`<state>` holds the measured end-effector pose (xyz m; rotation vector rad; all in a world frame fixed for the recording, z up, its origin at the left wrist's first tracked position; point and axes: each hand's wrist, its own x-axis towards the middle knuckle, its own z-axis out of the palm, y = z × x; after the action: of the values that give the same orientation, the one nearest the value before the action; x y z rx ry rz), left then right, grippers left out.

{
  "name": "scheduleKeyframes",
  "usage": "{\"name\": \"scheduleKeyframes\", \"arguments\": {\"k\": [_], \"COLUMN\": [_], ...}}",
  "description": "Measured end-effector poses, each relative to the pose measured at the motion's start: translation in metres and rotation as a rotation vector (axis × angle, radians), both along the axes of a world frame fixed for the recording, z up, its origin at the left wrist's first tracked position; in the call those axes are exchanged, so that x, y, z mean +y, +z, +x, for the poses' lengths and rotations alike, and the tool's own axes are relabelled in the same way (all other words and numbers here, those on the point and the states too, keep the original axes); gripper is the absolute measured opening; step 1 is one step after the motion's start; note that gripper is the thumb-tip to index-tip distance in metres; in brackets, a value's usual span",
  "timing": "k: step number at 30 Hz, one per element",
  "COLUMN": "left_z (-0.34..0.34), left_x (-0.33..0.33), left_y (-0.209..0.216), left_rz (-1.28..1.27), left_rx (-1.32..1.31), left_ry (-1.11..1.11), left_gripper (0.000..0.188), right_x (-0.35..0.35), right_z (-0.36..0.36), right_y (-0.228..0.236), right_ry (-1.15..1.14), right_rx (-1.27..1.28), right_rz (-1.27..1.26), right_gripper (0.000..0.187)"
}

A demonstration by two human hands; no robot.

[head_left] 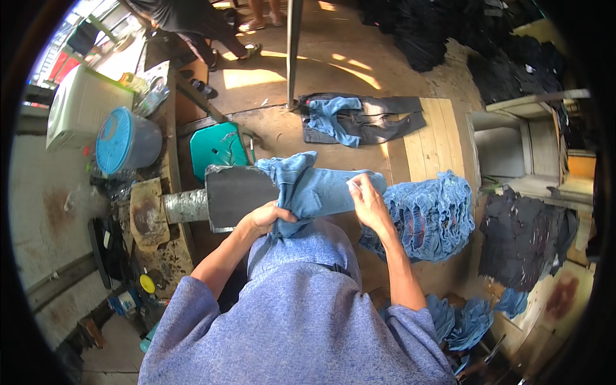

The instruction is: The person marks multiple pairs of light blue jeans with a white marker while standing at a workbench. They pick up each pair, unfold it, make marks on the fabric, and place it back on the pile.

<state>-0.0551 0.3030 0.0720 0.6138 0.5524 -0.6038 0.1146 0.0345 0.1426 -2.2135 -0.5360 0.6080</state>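
Observation:
A light-blue denim garment (330, 190) is pulled over the right end of a dark padded board (242, 197), its upper part bunched up. My left hand (264, 217) is closed on the bunched denim at its near edge, the thumb lying over the folds. My right hand (369, 202) is pinched closed above the garment's right end. A small white piece (351, 184) shows at its fingertips; its kind is too small to tell. Shiny foil-like wrapping covers the support arm (186, 206), which joins the board to the bench at the left.
Stacked blue denim (420, 218) stands right of my right hand. Dark trousers with a small denim piece (359, 120) lie on the floor ahead. A green stool (218, 151) and a blue-lidded bucket (131, 141) are at the left. A metal post (293, 51) rises ahead; people stand beyond.

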Motion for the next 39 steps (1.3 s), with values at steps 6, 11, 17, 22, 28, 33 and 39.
{"name": "scheduleKeyframes", "arguments": {"k": [6,11,17,22,28,33,39], "left_z": [0.004,0.004,-0.001,0.002,-0.008,-0.038,-0.038], "left_x": [0.016,0.017,0.016,0.016,0.057,0.092,0.074], "left_y": [0.010,0.002,-0.006,0.001,0.015,0.010,0.010], "left_rz": [-0.030,-0.054,-0.076,-0.065,0.130,0.280,0.187], "left_rx": [-0.006,0.011,0.043,0.033,0.114,0.040,0.137], "left_ry": [-0.080,-0.073,-0.046,-0.059,0.111,0.260,0.258], "left_gripper": [0.060,0.061,0.066,0.064,0.057,0.024,0.026], "right_x": [0.026,0.038,0.039,0.032,-0.043,-0.106,-0.095], "right_z": [-0.027,-0.029,-0.022,0.002,0.012,0.016,0.012], "right_y": [0.036,0.027,0.025,0.010,-0.028,-0.078,-0.133], "right_ry": [0.182,0.221,0.295,0.068,-0.290,-0.877,-1.222], "right_rx": [-0.211,-0.367,-0.259,-0.438,-0.142,0.508,1.106], "right_rz": [-0.117,-0.198,-0.071,-0.297,-0.249,-0.199,0.508], "right_gripper": [0.022,0.021,0.023,0.025,0.051,0.063,0.061]}}
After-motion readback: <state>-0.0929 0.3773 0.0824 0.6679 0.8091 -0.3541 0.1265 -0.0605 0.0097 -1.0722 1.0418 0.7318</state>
